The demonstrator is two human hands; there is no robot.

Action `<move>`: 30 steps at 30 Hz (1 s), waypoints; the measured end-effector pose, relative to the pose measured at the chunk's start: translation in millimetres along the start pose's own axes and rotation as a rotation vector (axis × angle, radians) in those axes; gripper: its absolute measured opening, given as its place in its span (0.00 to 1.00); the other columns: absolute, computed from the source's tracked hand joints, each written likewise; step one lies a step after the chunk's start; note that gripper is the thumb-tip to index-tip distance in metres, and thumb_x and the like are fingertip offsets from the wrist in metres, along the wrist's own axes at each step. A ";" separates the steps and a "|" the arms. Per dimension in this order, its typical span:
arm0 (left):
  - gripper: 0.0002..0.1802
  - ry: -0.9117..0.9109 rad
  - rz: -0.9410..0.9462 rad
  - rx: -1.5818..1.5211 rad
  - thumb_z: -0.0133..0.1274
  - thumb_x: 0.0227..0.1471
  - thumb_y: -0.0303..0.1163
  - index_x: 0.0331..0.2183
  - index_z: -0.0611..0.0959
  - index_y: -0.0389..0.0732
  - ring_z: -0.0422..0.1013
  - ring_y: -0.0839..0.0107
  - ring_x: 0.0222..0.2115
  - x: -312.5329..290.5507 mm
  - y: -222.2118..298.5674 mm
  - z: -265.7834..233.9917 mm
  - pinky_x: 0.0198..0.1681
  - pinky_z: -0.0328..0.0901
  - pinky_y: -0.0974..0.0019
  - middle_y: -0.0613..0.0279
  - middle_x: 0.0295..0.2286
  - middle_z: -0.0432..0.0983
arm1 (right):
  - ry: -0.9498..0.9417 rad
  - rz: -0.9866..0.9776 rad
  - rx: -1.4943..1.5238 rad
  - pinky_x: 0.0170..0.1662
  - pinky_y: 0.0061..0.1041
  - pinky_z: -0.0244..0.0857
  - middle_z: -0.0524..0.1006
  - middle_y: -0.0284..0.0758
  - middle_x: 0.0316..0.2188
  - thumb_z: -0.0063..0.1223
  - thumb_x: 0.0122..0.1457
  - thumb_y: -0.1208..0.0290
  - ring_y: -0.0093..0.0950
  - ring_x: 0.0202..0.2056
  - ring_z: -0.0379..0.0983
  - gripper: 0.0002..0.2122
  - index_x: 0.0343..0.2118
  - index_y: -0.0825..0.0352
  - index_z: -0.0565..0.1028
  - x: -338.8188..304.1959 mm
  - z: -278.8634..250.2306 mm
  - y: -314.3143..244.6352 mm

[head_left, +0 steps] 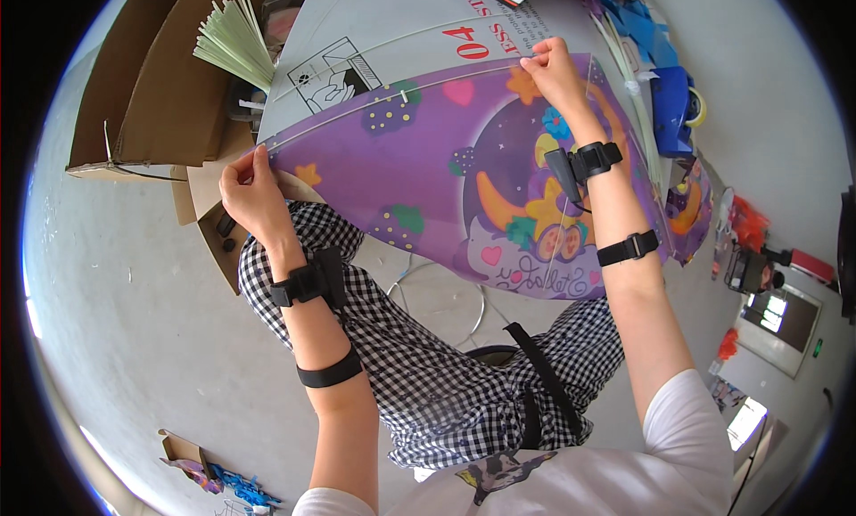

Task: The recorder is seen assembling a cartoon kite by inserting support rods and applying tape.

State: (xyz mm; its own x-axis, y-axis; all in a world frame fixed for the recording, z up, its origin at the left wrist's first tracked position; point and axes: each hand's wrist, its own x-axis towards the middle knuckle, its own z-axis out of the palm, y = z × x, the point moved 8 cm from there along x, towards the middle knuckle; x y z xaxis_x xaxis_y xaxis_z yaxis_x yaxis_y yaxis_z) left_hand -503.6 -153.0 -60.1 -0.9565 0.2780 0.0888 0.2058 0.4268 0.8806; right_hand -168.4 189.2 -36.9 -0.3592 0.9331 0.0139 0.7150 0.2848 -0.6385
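Note:
A purple printed kite sheet (401, 168) with stars, hearts and a moon lies over the table edge and hangs above my lap. Along its far edge runs a thin white rod (343, 109) with a small white piece partway. My left hand (254, 195) is closed at the sheet's left corner, thumb and fingers pinched on the rod's end. Farther right, my right hand (560, 77) pinches the rod at the far edge, close to the sheet's upper right corner. Both wrists wear black straps with small devices.
The grey table top (392, 35) carries printed markings. A brown cardboard box (169, 79) and a bundle of pale green sticks (236, 44) stand at the left. At the right are long pale rods (635, 97) and a blue tape dispenser (670, 110).

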 end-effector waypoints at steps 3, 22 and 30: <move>0.12 0.019 0.046 0.026 0.62 0.48 0.35 0.28 0.83 0.34 0.71 0.71 0.26 2.5 0.0 -1.4 0.33 0.67 0.68 0.60 0.27 0.75 | 0.008 0.002 -0.012 0.38 0.30 0.68 0.77 0.39 0.29 0.58 0.54 0.72 0.33 0.33 0.75 0.15 0.40 0.70 0.66 -1.7 1.4 -2.8; 0.10 0.002 -0.061 0.047 0.62 0.49 0.31 0.27 0.81 0.34 0.70 0.70 0.28 -2.2 7.0 -0.5 0.35 0.68 0.69 0.60 0.30 0.73 | -0.022 -0.053 -0.108 0.38 0.31 0.68 0.77 0.39 0.29 0.57 0.55 0.69 0.35 0.33 0.75 0.15 0.41 0.68 0.67 6.4 5.4 6.4; 0.09 -0.004 -0.043 0.080 0.61 0.49 0.31 0.27 0.81 0.34 0.71 0.71 0.29 -0.8 6.8 0.1 0.36 0.68 0.68 0.60 0.31 0.73 | -0.019 -0.041 -0.131 0.41 0.32 0.68 0.78 0.41 0.31 0.57 0.55 0.69 0.37 0.36 0.76 0.14 0.41 0.68 0.68 3.8 4.4 0.7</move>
State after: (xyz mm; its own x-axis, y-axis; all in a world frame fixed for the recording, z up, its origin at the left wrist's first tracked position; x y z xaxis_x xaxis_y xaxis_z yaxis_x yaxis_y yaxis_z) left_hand -501.4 -150.3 -54.2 -0.9641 0.2610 0.0495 0.1803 0.5060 0.8435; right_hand -171.9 191.9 -40.7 -0.3998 0.9163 0.0226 0.7714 0.3497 -0.5316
